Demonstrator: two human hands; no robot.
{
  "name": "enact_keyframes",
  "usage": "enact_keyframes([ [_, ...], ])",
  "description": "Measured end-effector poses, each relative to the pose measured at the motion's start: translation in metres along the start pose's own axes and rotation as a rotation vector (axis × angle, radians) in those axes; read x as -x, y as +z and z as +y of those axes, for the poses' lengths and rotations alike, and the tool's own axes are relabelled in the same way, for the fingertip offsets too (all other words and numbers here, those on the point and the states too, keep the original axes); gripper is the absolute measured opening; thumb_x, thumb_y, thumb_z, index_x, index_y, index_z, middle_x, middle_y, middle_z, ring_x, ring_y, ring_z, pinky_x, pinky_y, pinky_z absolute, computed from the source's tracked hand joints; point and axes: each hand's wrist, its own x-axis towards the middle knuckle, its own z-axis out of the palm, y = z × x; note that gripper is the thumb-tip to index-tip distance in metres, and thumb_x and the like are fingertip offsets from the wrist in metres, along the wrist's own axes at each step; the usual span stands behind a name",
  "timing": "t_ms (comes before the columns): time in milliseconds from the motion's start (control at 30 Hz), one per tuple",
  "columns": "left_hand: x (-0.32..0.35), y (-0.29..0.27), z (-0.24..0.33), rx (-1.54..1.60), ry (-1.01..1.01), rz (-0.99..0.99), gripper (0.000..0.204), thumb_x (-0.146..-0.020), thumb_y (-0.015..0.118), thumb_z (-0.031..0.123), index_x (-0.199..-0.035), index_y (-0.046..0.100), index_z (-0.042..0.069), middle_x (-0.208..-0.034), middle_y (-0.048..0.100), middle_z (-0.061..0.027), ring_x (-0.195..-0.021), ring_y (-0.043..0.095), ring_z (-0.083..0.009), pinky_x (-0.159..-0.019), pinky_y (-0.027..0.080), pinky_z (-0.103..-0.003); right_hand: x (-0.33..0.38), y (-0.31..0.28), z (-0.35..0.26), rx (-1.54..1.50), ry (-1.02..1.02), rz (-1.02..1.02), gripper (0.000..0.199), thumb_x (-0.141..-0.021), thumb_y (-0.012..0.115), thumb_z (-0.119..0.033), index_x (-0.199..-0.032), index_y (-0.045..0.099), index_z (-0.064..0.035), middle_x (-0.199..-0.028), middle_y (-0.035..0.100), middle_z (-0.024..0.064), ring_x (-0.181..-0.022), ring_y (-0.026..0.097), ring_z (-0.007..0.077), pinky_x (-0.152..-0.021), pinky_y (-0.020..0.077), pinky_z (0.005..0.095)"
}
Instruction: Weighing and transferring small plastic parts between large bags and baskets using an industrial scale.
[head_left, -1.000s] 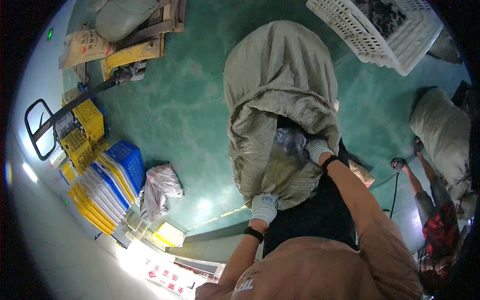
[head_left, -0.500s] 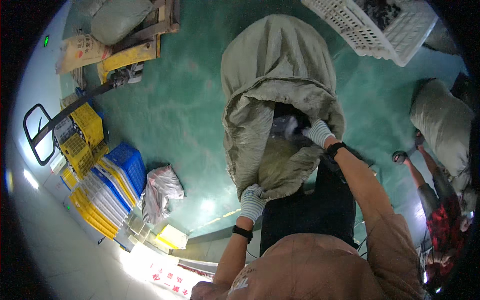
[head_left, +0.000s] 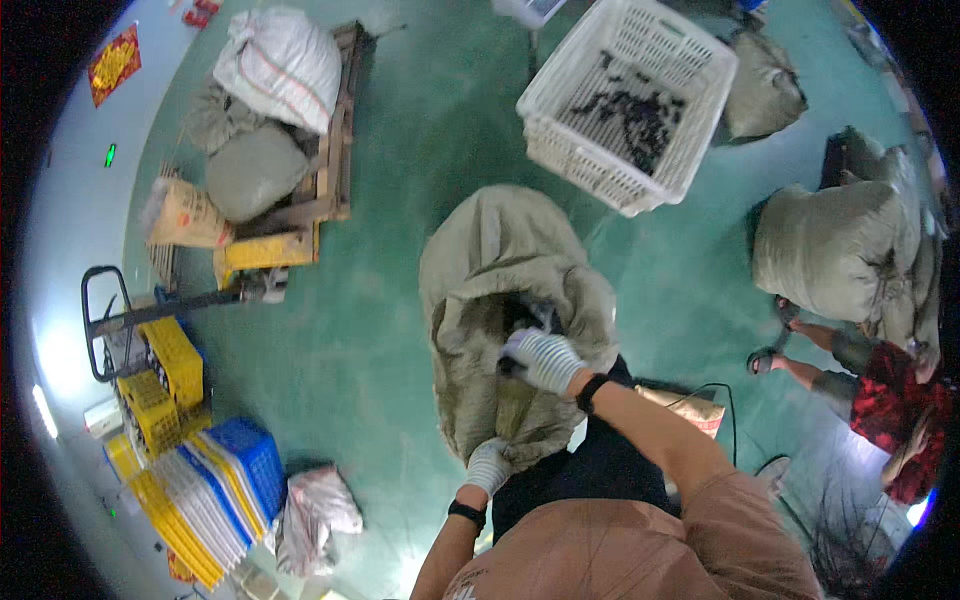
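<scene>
A large grey-green woven sack [head_left: 505,235] stands in front of me, its mouth sagging open toward me. My left hand [head_left: 488,467], in a striped knit glove, is closed on the near rim of the sack. Over the opening is my right hand [head_left: 548,362], gloved the same way, its fingers curled. A small dark thing shows at those fingertips, too blurred to name. Inside the mouth some clear plastic [head_left: 540,314] catches the light; the deeper contents are in shadow.
A white slatted crate [head_left: 555,150] with small black pieces [head_left: 640,118] stands beyond the sack. At left are a loaded wooden pallet [head_left: 335,165], a pallet jack [head_left: 175,310] and stacked plastic baskets [head_left: 205,490]. At right, a person [head_left: 890,400] is near full sacks [head_left: 820,250].
My right hand has come from the sack's right rim to over its opening, fingers curled. My left hand keeps its hold on the rim. The view has shifted, bringing more of the white crate in.
</scene>
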Motion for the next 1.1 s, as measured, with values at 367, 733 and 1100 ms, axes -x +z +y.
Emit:
enact_keyframes([
  [367,-0.025,-0.014,-0.032,-0.172,0.193,0.009,0.025,-0.074,0.063,0.030,-0.087,0.070,0.011,-0.090,0.067,-0.0143,-0.088,0.063,-0.0321,-0.073,0.050,-0.041,0.017,-0.014,-0.071,-0.570,0.189,0.226,0.049,-0.077,0.068,-0.029,-0.114,0.056,0.0005,-0.107,0.062,0.0216,-0.104,0.058,0.0345,-0.091,0.0442,0.0373],
  [733,-0.071,-0.062,0.040,-0.427,0.271,-0.063,0.025,-0.076,0.059,0.023,-0.096,0.068,0.011,-0.097,0.065,-0.0159,-0.091,0.061,-0.0353,-0.076,0.049,-0.042,0.096,-0.094,-0.101,-0.795,0.377,0.356,0.053,-0.072,0.073,-0.038,-0.108,0.060,-0.0029,-0.096,0.067,0.0130,-0.089,0.062,0.0251,-0.082,0.0471,0.0367],
  [1100,-0.069,-0.069,0.040,-0.418,0.304,-0.082,0.026,-0.076,0.058,0.021,-0.099,0.067,0.011,-0.099,0.065,-0.0167,-0.093,0.060,-0.0365,-0.077,0.049,-0.042,0.093,-0.081,-0.101,-0.675,0.317,0.375,0.063,-0.072,0.072,-0.044,-0.113,0.058,0.0005,-0.107,0.064,0.0160,-0.097,0.060,0.0272,-0.085,0.0457,0.0371],
])
